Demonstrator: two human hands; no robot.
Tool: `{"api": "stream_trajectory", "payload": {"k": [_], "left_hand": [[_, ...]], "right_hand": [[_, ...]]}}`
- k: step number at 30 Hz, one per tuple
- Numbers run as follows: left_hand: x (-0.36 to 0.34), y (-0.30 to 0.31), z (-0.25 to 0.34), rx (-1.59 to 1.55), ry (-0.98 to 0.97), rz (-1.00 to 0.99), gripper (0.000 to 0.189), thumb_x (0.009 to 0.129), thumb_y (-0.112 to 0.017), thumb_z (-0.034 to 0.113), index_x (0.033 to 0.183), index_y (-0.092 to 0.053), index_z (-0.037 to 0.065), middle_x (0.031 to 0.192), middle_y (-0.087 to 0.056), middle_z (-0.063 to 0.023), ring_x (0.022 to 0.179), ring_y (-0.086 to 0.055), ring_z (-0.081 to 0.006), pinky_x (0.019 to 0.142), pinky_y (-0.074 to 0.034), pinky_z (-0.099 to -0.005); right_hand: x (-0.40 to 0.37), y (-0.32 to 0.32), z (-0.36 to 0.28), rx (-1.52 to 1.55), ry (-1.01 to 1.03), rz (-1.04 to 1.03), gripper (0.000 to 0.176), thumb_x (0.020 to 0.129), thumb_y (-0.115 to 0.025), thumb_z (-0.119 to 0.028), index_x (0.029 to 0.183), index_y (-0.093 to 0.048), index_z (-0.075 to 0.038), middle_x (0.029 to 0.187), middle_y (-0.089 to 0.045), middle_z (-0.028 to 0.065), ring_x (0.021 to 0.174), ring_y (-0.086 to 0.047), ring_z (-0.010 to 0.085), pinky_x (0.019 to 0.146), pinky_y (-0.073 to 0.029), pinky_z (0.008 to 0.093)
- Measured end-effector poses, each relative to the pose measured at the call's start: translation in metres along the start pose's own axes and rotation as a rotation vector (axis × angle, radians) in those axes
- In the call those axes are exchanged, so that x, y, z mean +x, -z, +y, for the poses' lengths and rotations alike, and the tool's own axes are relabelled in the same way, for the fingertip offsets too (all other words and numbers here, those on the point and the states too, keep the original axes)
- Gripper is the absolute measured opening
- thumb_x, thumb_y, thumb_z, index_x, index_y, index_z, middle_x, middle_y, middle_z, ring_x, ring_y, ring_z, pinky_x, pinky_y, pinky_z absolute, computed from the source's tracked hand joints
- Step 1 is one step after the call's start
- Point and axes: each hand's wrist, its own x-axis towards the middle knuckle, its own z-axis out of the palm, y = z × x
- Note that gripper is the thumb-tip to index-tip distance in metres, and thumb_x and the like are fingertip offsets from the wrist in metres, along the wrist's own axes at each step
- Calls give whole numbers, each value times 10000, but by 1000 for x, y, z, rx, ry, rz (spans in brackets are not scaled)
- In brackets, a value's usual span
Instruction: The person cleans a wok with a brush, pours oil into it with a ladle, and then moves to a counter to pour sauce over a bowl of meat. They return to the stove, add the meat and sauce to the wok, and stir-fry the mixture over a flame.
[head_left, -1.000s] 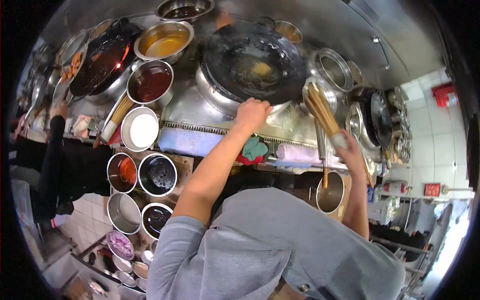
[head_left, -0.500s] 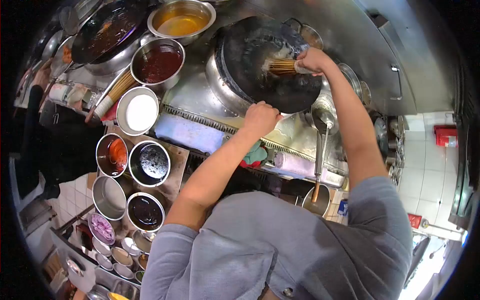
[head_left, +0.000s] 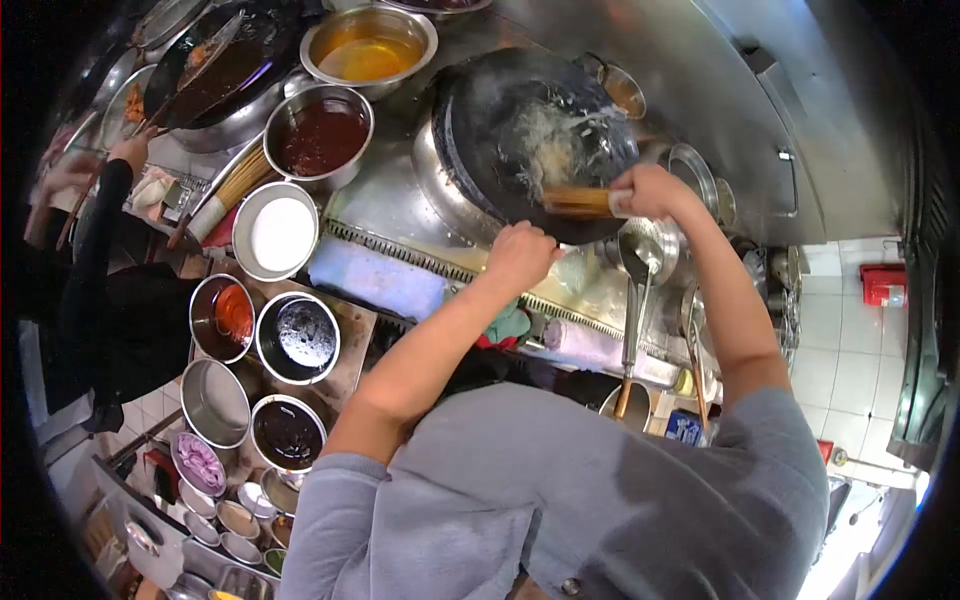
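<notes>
A large black wok (head_left: 490, 165) sits tilted on the stove, with splashing water and foam inside. My left hand (head_left: 522, 256) is closed at its near rim; whether it grips the rim itself or a handle there is hidden under the fingers. In my right hand (head_left: 655, 192) is a bamboo wok brush (head_left: 580, 202), its bristles blurred by motion over the near right inside of the wok. A perforated ladle (head_left: 655, 240) and a second ladle lie just right of the wok, handles toward my body.
Left of the wok stand bowls of yellow liquid (head_left: 370, 62), dark red sauce (head_left: 322, 138) and white powder (head_left: 282, 232). Several sauce pots (head_left: 298, 335) line the left counter. Another bamboo brush (head_left: 240, 185) lies near a co-worker's hand (head_left: 132, 150) by a second wok (head_left: 225, 75).
My right hand has moved the brush toward the near side of the wok. Water now splashes up inside. The co-worker's hand has moved, and a ladle shows over the second wok.
</notes>
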Motion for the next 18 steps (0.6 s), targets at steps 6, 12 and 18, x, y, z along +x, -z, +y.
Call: {"api": "stream_trajectory", "payload": {"k": [6, 12, 18], "left_hand": [[-3, 2, -2, 18, 2, -57, 274, 806, -622, 327, 744, -684, 67, 744, -637, -94, 803, -596, -268, 744, -468, -389], [-3, 3, 0, -7, 32, -8, 268, 792, -641, 319, 738, -680, 59, 723, -632, -94, 801, -586, -275, 729, -466, -390], [-1, 2, 1, 1, -7, 5, 262, 785, -652, 312, 740, -681, 55, 735, -639, -97, 800, -586, -276, 731, -467, -389]], "right_hand": [[57, 2, -11, 380, -439, 38, 389, 715, -633, -268, 1067, -671, -107, 959, -664, 181, 862, -649, 325, 795, -510, 397], [51, 6, 0, -167, -57, -77, 366, 749, -554, -284, 1035, -674, -90, 959, -652, 203, 884, -633, 359, 829, -497, 420], [44, 13, -1, 193, -366, 19, 363, 687, -616, -232, 1023, -689, -116, 941, -666, 170, 878, -639, 343, 829, -496, 392]]}}
